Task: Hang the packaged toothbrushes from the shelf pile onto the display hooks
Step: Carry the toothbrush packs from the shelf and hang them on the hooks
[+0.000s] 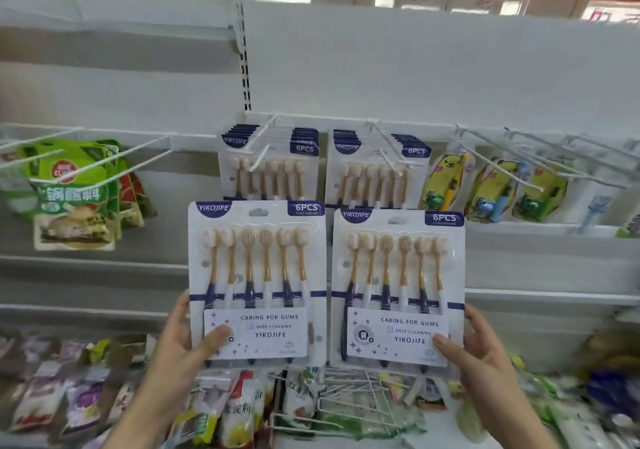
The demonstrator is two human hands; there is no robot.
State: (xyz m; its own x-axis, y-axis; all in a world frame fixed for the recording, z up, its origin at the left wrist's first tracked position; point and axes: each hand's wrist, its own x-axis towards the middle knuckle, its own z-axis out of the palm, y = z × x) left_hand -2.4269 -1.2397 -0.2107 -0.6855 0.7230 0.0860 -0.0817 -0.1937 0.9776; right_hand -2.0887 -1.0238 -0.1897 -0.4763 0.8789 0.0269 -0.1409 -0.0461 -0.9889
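My left hand [180,348] grips the lower left corner of a white six-piece toothbrush pack [258,275], held upright. Beside it, my right hand [478,351] grips the lower right corner of a second identical pack [398,282]. Both packs sit just below two white display hooks. The left hook [265,143] carries several hung toothbrush packs [268,168]. The right hook [386,145] carries several more packs [375,174]. The hang holes at the top of the held packs lie below the hook tips.
Green food pouches [78,192] hang on hooks at the left. Yellow children's toothbrush packs [495,188] hang at the right, under several bare hooks [540,157]. The shelf below holds mixed snack bags [239,410] and a white wire rack [346,403].
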